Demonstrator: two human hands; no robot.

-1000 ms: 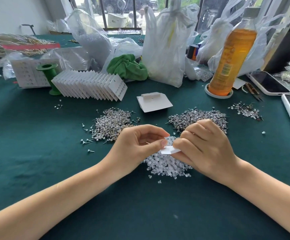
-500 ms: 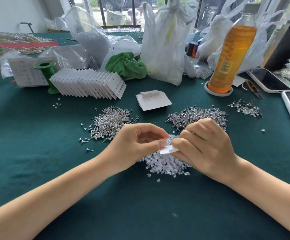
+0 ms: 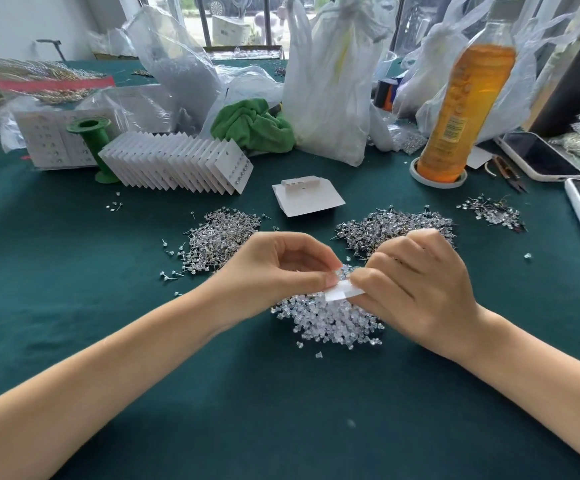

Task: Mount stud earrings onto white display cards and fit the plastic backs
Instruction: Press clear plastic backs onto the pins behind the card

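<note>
A small white display card is pinched between both hands, just above a heap of clear plastic backs. My left hand grips its left edge with thumb and forefinger. My right hand holds the right side, fingers curled over it. What sits between the fingertips is too small to tell. Two piles of stud earrings lie behind the hands, one at left, one at right. A fanned row of filled cards stands at the back left.
A folded white card box lies mid-table on the green cloth. An orange bottle, plastic bags, a green cloth, a green spool, two phones and a smaller stud pile crowd the back and right.
Both hands stay over the heap of backs with the card between them. The fingers have shifted slightly on the card; nothing was picked up or put down.
</note>
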